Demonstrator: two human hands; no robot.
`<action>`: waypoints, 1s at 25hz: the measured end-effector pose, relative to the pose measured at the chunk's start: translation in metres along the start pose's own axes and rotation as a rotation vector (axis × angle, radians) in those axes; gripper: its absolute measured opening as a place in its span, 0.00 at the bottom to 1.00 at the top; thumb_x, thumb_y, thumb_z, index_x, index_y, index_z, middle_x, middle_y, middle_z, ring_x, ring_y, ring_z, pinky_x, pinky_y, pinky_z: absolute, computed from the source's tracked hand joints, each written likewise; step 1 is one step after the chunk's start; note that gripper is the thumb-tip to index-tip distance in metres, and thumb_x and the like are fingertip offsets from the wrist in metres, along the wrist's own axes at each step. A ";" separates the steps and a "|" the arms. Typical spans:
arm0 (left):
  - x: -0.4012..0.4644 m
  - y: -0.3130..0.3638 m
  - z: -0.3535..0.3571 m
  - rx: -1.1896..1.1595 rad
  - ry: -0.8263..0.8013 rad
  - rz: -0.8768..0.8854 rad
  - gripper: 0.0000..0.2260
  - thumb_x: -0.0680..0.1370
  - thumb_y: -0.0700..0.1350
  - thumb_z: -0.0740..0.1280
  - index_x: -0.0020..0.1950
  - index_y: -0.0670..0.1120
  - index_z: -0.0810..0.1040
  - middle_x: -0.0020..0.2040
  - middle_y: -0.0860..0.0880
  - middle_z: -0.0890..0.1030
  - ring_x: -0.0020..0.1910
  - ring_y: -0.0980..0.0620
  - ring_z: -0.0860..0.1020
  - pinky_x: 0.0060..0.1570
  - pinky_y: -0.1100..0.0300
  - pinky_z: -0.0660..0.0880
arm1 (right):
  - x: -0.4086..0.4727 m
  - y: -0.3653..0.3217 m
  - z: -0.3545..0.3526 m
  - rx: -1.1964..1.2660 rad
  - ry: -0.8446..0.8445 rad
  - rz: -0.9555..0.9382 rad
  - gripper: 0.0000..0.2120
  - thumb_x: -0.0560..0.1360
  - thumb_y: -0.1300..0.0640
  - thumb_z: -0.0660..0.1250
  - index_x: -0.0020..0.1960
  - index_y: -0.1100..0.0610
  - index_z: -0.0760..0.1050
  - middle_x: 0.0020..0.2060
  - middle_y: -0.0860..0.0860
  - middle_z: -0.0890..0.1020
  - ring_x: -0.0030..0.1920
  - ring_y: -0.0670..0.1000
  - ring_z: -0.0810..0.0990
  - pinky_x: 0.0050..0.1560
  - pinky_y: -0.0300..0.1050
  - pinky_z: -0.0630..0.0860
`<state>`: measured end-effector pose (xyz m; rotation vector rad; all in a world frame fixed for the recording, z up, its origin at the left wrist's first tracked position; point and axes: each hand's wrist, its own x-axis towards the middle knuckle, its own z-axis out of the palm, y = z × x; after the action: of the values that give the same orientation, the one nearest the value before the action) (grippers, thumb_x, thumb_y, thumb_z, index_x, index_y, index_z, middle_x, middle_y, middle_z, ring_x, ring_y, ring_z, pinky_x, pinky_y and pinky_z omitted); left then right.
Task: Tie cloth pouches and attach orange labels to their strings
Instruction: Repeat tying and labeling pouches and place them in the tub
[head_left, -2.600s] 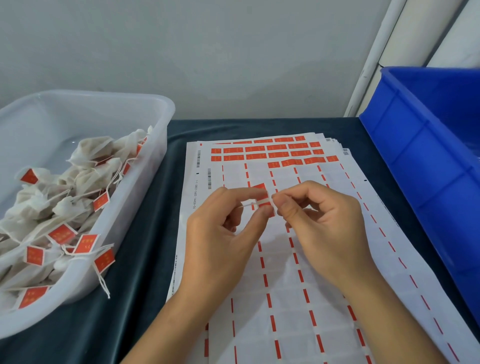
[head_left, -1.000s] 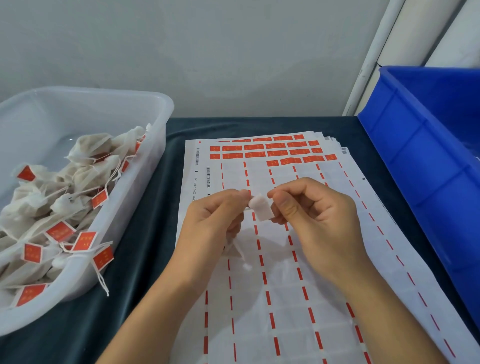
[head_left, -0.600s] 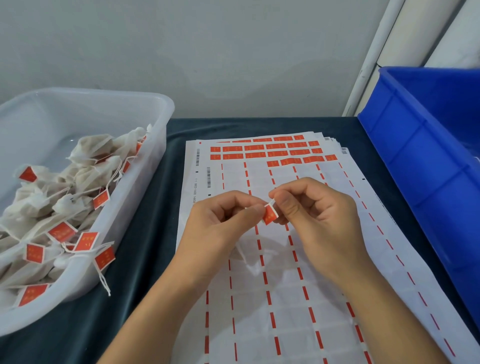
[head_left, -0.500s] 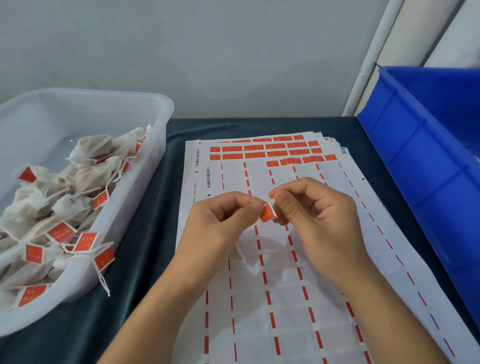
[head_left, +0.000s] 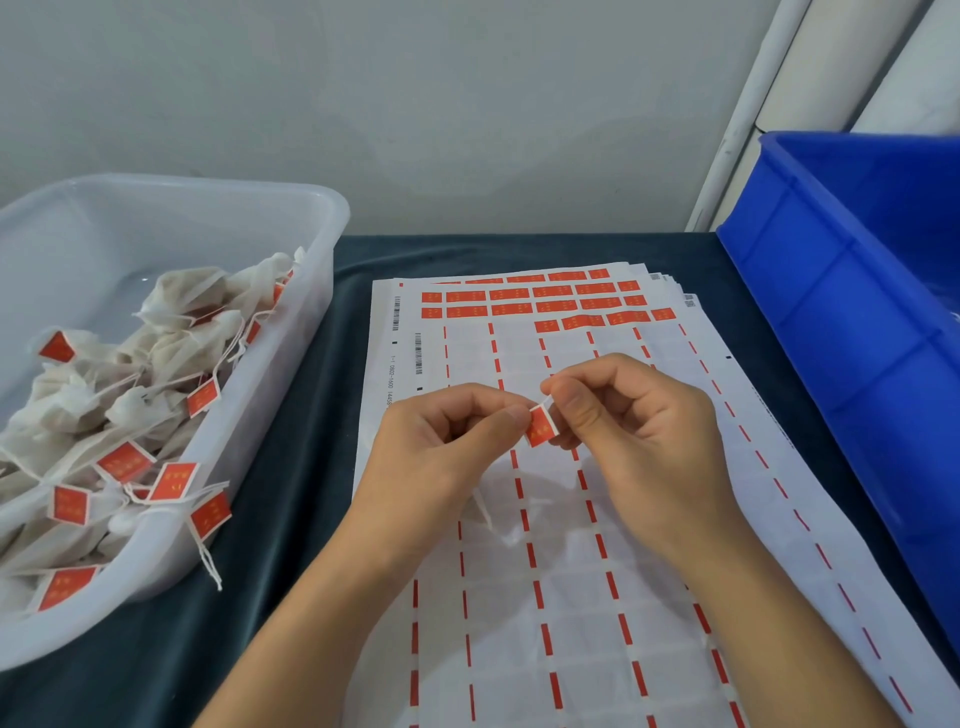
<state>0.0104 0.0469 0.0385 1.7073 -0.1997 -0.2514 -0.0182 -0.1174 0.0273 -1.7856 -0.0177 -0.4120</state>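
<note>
Barely shifted, both hands pinch 1 orange label (head_left: 540, 429); left hand (head_left: 447, 447), right hand (head_left: 639, 431); its print is unreadable.

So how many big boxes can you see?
2. A clear plastic tub holding tagged pouches sits on the left; a blue crate is on the right, partly cut off by the frame. Others may be out of view.

Soft, even light fills the scene, bright enough to show everything plainly, with no harsh glare. Faint, blurred shadows of the hands fall on the white label sheets (head_left: 571, 597) beneath them. The clear tub (head_left: 291, 208) at the left shows mild sheen along its rim. Wide-angle distortion bows the blue crate (head_left: 857, 338) and the pipe (head_left: 737, 114) near the right edge. Detail looks slightly soft overall, and the label print is unreadable.
</note>
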 end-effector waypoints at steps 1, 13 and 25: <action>0.000 0.000 0.000 0.002 0.002 -0.001 0.10 0.81 0.45 0.71 0.42 0.51 0.89 0.30 0.61 0.81 0.31 0.65 0.79 0.31 0.74 0.72 | 0.000 0.000 0.000 0.001 -0.001 -0.002 0.06 0.76 0.45 0.67 0.47 0.44 0.81 0.38 0.40 0.85 0.42 0.45 0.85 0.41 0.31 0.80; 0.002 -0.002 0.001 0.010 0.009 -0.019 0.10 0.81 0.46 0.71 0.41 0.52 0.89 0.30 0.62 0.81 0.31 0.65 0.79 0.31 0.74 0.72 | 0.000 0.000 -0.001 -0.005 0.012 0.017 0.06 0.75 0.45 0.67 0.47 0.44 0.82 0.38 0.39 0.85 0.42 0.44 0.85 0.41 0.30 0.79; 0.004 -0.005 0.002 -0.015 0.058 0.002 0.10 0.82 0.47 0.70 0.44 0.56 0.88 0.33 0.57 0.83 0.31 0.63 0.79 0.33 0.72 0.74 | 0.000 0.004 -0.002 0.041 -0.196 0.016 0.15 0.78 0.60 0.73 0.62 0.48 0.77 0.42 0.44 0.87 0.48 0.48 0.87 0.49 0.39 0.83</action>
<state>0.0135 0.0443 0.0328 1.6973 -0.1568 -0.2014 -0.0180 -0.1201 0.0235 -1.7784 -0.1485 -0.2227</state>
